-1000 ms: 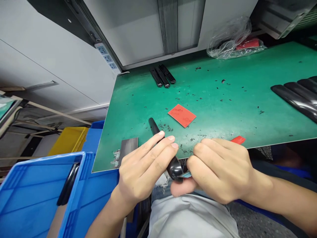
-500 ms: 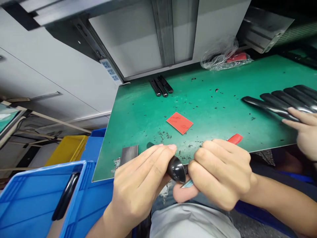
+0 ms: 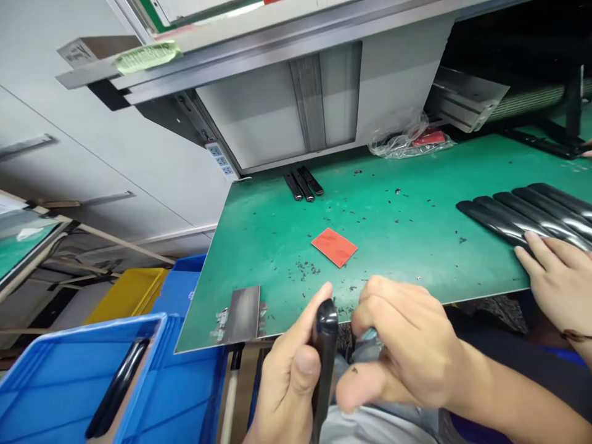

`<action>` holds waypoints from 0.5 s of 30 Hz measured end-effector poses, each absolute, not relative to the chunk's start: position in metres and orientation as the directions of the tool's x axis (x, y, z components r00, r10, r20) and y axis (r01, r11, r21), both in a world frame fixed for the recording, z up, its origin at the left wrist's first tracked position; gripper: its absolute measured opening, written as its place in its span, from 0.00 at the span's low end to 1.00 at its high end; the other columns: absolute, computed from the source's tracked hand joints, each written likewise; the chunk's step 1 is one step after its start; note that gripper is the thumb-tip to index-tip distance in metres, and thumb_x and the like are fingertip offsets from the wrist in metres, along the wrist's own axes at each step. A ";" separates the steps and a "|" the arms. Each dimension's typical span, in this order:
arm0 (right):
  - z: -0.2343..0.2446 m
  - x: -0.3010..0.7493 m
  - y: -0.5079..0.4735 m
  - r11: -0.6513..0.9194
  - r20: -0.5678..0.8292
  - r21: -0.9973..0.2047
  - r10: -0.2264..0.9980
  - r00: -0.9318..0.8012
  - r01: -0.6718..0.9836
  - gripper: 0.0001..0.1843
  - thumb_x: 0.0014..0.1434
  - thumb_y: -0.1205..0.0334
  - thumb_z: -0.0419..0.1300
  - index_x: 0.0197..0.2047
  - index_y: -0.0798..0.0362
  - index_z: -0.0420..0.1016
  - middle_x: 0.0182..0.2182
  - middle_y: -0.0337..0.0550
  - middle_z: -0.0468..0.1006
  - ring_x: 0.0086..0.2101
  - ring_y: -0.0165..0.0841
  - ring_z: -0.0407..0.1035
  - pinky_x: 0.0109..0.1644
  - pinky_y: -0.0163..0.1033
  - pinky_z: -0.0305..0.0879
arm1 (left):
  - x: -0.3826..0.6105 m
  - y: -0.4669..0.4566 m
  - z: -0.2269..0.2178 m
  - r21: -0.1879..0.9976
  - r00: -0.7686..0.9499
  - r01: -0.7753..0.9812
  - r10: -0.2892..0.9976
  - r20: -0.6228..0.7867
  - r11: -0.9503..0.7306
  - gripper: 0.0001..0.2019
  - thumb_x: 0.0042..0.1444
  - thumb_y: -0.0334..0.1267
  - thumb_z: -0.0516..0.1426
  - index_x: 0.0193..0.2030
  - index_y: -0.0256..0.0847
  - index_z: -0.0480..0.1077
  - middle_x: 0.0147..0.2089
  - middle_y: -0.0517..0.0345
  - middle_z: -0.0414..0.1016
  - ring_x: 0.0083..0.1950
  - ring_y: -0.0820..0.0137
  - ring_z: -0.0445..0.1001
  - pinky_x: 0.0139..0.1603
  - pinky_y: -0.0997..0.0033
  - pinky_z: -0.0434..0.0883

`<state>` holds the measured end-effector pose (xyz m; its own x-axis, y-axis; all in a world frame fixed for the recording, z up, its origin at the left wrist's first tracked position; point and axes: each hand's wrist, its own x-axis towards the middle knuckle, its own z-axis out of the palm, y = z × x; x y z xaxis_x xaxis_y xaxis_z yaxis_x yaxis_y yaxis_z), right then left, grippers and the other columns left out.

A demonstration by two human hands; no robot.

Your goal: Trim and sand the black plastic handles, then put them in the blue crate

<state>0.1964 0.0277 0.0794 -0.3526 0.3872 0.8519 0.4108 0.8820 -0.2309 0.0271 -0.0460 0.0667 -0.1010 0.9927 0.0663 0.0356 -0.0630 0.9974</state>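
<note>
My left hand [image 3: 289, 376] is wrapped around a long, glossy black plastic part [image 3: 327, 345], held with its rounded end up in front of the table's near edge. Just right of it is my right hand [image 3: 407, 345], its fingers curled and its thumb apart from the black part. A sliver of something pale blue [image 3: 370, 334] shows under those fingers; what the hand holds is mostly hidden. A small dark crumb sticks to the right thumb. Beyond the hands lies a red rectangular piece [image 3: 335, 246], among black shavings [image 3: 308, 269] on the green tabletop [image 3: 268, 246].
Another person's hand [image 3: 559, 277] rests on a row of black parts [image 3: 522, 209] at right. Several slim black pieces [image 3: 303, 184] lie at the back, near a clear plastic bag [image 3: 398, 139]. A dark flat plate [image 3: 243, 314] sits by the left corner, above a blue bin [image 3: 46, 370].
The black part has turned from pointing at my right hand to standing upright in my left. My hands have separated. The red end behind my right hand is out of sight.
</note>
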 end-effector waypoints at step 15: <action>0.086 0.202 0.034 0.855 0.764 -0.092 0.389 -0.515 0.510 0.37 0.74 0.33 0.43 0.22 0.51 0.63 0.20 0.34 0.59 0.23 0.29 0.50 0.25 0.39 0.47 | 0.030 -0.045 0.064 0.949 -0.104 0.140 0.949 0.296 -0.281 0.22 0.68 0.56 0.58 0.65 0.57 0.77 0.61 0.61 0.83 0.60 0.59 0.81 0.63 0.67 0.75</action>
